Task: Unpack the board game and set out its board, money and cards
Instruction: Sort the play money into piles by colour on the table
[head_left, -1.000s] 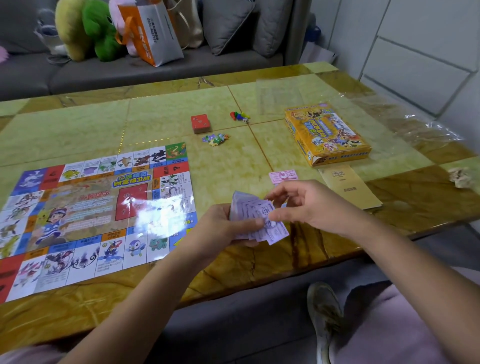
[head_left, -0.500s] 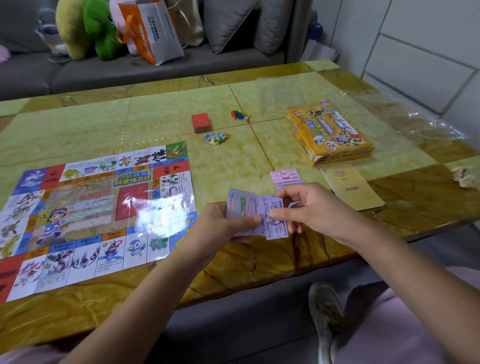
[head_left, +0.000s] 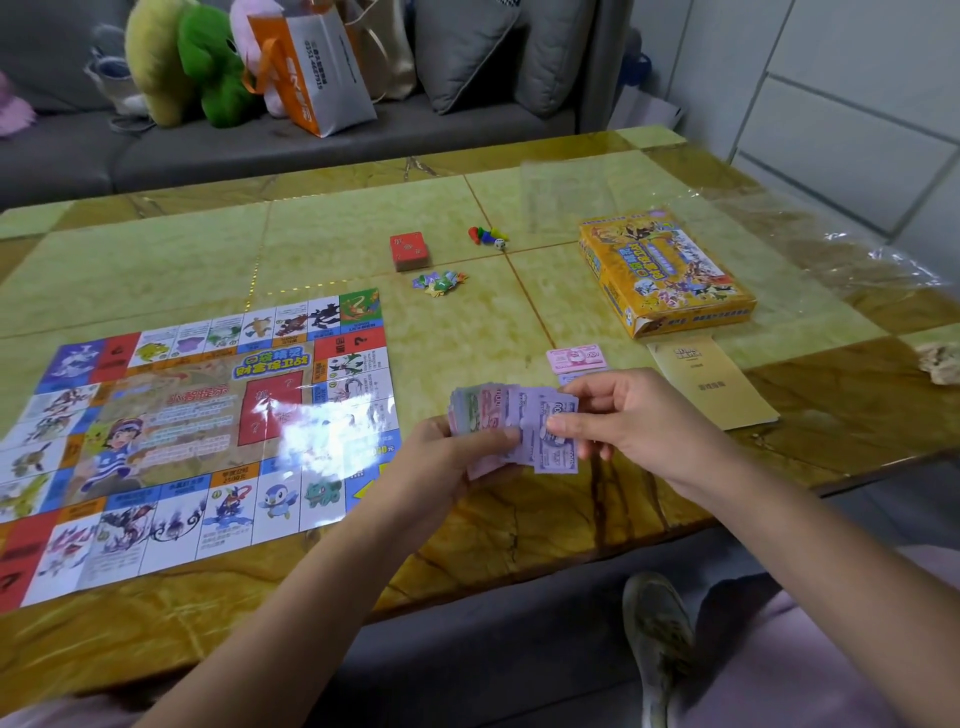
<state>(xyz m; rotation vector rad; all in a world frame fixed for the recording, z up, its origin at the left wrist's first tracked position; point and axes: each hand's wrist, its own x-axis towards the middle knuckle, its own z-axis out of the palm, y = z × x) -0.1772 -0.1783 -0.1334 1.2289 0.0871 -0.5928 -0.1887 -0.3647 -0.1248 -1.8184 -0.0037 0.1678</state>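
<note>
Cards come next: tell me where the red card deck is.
Head view: the red card deck lies mid-table, just beyond the far right corner of the board, left of the coloured pawns.

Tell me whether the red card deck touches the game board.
Apart. The head view shows the red card deck lying beyond the far edge of the game board, with bare table between them.
</note>
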